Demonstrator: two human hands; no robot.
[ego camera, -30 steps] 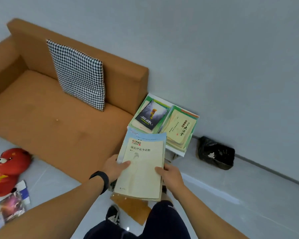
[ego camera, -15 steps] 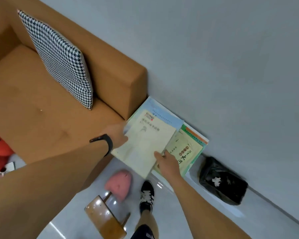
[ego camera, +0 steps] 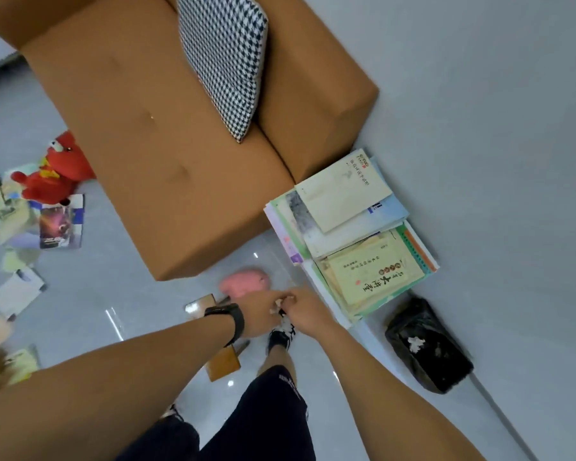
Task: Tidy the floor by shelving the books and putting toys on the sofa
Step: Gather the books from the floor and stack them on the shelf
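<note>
Books point(ego camera: 346, 224) stacked on shelf point(ego camera: 343, 319) at 3 o'clock; red toy point(ego camera: 55, 171), pink toy point(ego camera: 243, 282), loose books point(ego camera: 60, 224) left on floor; sofa point(ego camera: 167, 154) toyless. Left hand point(ego camera: 258, 312) and right hand point(ego camera: 308, 312) held together, grip indiscernible.

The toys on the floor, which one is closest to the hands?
The pink plush toy, lying just beyond the hands by the sofa's front corner. The red plush toy sits far off at the left among scattered books.
</note>
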